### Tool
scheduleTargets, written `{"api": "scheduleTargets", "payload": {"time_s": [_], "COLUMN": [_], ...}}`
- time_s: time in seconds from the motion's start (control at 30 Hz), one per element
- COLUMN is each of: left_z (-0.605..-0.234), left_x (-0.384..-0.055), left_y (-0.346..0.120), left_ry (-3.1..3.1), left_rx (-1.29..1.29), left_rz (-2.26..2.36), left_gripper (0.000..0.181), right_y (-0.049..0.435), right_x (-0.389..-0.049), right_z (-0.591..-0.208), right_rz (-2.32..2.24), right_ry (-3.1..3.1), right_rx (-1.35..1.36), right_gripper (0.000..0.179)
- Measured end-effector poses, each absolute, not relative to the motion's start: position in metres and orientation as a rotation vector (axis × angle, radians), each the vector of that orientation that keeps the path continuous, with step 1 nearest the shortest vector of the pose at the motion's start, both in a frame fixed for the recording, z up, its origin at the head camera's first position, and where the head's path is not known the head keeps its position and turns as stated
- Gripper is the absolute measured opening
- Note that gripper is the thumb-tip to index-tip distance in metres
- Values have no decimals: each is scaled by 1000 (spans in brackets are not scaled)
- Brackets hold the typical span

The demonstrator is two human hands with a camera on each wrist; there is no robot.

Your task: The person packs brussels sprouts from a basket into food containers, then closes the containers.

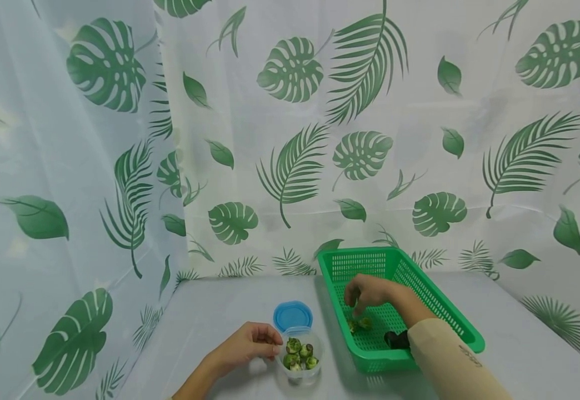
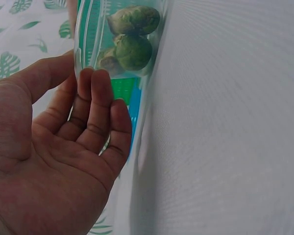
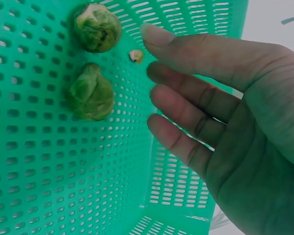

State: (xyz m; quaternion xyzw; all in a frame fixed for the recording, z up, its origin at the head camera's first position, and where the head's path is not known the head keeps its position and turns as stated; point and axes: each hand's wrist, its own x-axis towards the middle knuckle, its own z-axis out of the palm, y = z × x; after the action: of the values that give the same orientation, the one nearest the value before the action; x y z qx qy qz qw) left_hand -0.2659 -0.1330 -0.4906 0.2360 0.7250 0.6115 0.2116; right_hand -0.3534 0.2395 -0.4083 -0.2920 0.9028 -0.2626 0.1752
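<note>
My left hand (image 1: 250,347) is at the left side of a clear round plastic container (image 1: 318,355), its thumb and curled fingertips holding the rim and wall. Several Brussels sprouts (image 1: 293,345) lie inside the container. Over the near left part of a green basket (image 1: 340,311) hovers my right hand (image 1: 370,291), fingers loosely bent and nothing between them. In the right wrist view, two Brussels sprouts, an upper sprout (image 3: 98,28) and a lower sprout (image 3: 91,95), rest on the basket floor, apart from the fingertips. Near them lies a small pale scrap (image 3: 136,56).
A blue lid (image 1: 292,316) lies flat just behind the container. The basket's raised, perforated walls stand to the right of both. Beside the right sleeve (image 1: 445,355) is a black item (image 1: 396,340). Leaf-patterned sheeting (image 1: 290,166) hangs at the back and sides of the white table (image 1: 220,303).
</note>
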Motion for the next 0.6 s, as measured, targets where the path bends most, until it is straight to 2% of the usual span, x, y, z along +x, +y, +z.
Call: {"api": "scheduleTargets", "payload": {"time_s": [0.6], "left_z": [-491], "left_x": [-266], "left_y": [-133], "left_ry": [2007], "left_rx": [648], "left_rz": [1698], "left_gripper": [28], "right_y": [237], "right_x": [-353], "right_z": [-418], "right_rz": [-632], "right_ry": [2524], "right_rx": [-831], "right_gripper": [17]}}
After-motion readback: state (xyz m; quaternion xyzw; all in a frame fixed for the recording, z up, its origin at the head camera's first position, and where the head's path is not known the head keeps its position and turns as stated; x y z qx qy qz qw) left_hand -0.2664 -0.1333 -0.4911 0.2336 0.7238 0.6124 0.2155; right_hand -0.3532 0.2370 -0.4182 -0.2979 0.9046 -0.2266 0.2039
